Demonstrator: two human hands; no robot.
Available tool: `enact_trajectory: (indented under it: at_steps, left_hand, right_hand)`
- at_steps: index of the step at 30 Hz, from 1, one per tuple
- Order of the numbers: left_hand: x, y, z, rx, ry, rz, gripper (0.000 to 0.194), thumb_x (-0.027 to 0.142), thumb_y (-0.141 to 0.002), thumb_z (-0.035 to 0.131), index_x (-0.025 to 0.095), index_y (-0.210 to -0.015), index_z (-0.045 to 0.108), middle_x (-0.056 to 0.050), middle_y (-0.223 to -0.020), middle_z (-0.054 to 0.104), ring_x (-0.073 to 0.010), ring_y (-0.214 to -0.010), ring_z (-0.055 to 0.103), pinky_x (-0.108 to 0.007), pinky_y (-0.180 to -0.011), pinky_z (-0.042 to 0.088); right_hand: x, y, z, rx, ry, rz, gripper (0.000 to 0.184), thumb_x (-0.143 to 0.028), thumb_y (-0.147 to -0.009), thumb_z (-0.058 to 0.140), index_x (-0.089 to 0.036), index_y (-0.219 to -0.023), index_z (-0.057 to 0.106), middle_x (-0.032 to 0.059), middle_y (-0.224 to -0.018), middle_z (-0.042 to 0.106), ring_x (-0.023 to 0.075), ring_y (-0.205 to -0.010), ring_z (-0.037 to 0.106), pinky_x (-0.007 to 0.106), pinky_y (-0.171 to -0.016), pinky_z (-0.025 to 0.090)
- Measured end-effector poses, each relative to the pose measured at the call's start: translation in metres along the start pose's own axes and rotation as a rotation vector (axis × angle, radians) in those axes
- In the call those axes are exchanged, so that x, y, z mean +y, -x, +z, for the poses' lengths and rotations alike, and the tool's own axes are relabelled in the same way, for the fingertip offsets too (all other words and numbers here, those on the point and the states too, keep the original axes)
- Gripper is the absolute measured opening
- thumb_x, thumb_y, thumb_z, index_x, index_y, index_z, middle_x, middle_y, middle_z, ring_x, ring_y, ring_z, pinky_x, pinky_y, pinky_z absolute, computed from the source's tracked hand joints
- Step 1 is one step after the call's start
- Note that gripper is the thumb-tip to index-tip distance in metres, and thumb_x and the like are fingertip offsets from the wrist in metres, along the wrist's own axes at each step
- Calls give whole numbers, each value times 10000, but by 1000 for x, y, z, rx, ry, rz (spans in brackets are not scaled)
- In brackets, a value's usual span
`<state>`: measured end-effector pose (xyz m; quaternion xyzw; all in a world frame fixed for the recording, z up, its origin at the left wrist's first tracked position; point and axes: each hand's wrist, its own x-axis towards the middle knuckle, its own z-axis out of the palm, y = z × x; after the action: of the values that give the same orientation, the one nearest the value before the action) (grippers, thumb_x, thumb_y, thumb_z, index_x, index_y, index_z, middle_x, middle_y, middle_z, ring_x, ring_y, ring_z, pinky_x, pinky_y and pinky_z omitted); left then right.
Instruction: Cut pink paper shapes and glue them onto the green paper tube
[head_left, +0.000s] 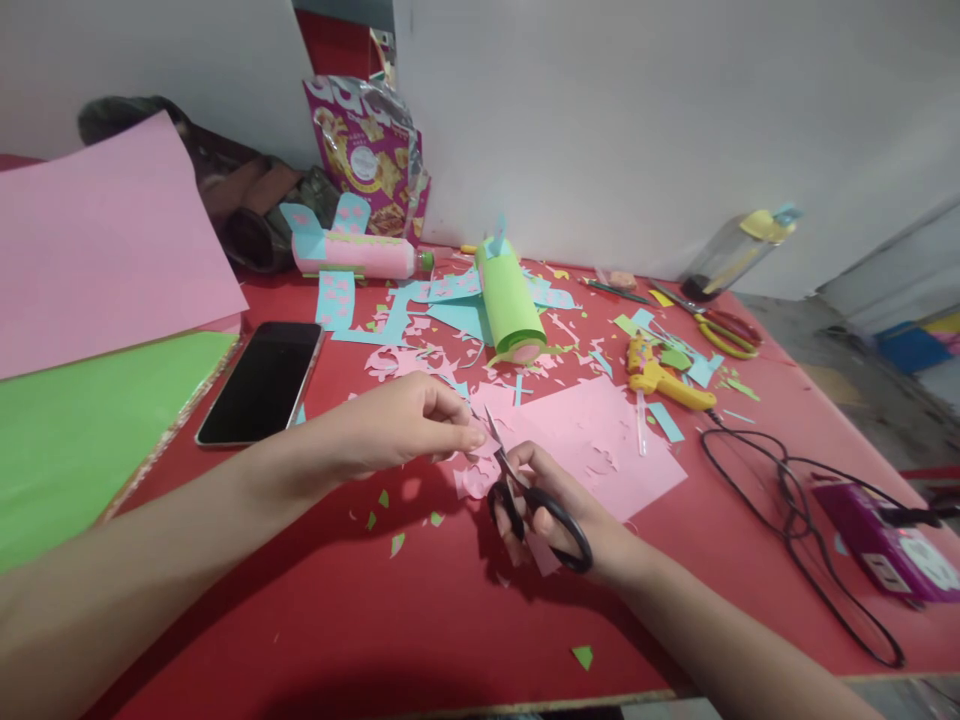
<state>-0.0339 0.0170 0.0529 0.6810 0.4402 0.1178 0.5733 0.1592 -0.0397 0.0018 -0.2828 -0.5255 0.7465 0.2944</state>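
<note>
My left hand (420, 420) pinches a small piece of pink paper (486, 440) between thumb and fingertips. In my right hand (551, 500) are black-handled scissors (559, 525), their blades slightly apart and pointing up at the pink piece. Whether the blades touch the paper I cannot tell. Pink paper scraps (476, 478) lie under the hands, and a larger pink sheet (637, 465) rests to the right. Beyond the hands is a green paper-wrapped tube (510, 300) with blue paper wings. A pink-wrapped bottle (367, 257) with blue fins lies on its side at the back left.
A phone (262, 383) and large pink (97, 240) and green (90, 440) sheets lie left on the red table (337, 620). Rightward are a yellow glue gun (664, 380), its cable, a purple power strip (877, 540), more scissors (727, 333) and a clear bottle (731, 258). A snack bag (371, 160) stands behind.
</note>
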Motion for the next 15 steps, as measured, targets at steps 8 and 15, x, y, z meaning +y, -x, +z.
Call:
enact_trajectory:
  at_steps: [8,15]
  left_hand:
    - [0,-1,10,40,70,2,236,308,-696,522,135,-538,501,58,-499,390,-65,-484,350,-189,-470,267]
    - [-2,-2,16,94,70,23,254,320,-706,512,136,-533,492,54,-493,353,-73,-498,344,-196,-483,270]
  right_hand:
    - [4,2,-2,-24,-88,-6,435,-548,-713,544,-224,-887,311,-31,-721,496,70,-533,510,210,-493,374]
    - [3,2,0,4,-96,1,444,-558,-700,549,-229,-883,314,-36,-708,494,73,-542,498,219,-511,377]
